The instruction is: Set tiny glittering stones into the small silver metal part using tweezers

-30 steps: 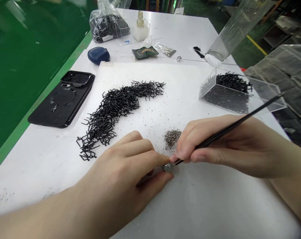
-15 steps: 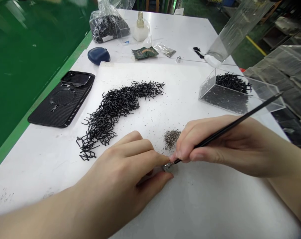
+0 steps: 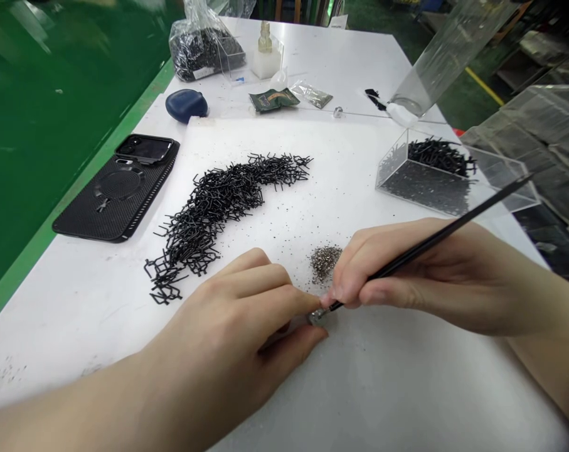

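Note:
Between thumb and forefinger, my left hand pinches a small clear, shiny piece low over the white work surface. My right hand is closed around a thin black stick, slanted like a pen. The stick's lower tip meets the clear piece or sits right beside it; the exact contact is too small to make out. Just beyond my fingertips lies a little heap of tiny brownish, glittering bits. Farther left, a curved pile of short bent black pieces spreads over the surface.
A black phone lies at left, near a dark blue rounded object. At right stands a clear box of black pieces beside a tall clear cylinder. A plastic bag, small bottle and green packet are at the back.

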`<state>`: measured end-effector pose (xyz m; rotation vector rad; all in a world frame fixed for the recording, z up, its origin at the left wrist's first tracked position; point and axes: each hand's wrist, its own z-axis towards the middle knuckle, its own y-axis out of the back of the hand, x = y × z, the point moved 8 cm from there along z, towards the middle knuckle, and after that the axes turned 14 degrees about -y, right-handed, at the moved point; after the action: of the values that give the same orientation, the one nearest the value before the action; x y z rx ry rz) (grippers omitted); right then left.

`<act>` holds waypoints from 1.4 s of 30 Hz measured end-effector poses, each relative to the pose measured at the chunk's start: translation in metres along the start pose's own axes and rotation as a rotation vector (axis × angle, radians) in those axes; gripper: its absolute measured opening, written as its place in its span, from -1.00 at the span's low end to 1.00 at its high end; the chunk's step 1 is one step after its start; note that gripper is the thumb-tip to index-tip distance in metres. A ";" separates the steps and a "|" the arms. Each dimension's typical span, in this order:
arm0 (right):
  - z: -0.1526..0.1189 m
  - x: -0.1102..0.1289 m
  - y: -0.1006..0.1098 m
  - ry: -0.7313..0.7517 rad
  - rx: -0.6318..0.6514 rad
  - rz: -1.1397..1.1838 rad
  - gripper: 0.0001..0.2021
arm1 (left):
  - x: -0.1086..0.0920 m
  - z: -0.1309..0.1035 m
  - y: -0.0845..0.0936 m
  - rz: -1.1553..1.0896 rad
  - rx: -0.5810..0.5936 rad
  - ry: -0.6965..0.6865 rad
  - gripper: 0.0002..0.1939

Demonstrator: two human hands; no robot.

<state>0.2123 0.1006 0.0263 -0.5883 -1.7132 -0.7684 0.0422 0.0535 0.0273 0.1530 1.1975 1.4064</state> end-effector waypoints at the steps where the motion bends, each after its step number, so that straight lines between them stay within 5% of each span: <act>1: 0.000 0.000 0.000 0.002 0.000 0.003 -0.94 | 0.000 0.001 0.000 0.004 0.005 0.000 -0.84; 37: -0.002 0.000 -0.001 0.012 0.005 -0.024 -0.95 | -0.001 0.005 0.003 0.005 0.011 -0.007 -0.85; 42: -0.009 0.013 0.018 0.077 -0.148 -0.072 -0.94 | 0.001 0.000 0.003 -0.015 -0.006 0.010 -0.87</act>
<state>0.2277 0.1056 0.0436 -0.5931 -1.6229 -0.9635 0.0395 0.0547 0.0292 0.1329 1.2004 1.3990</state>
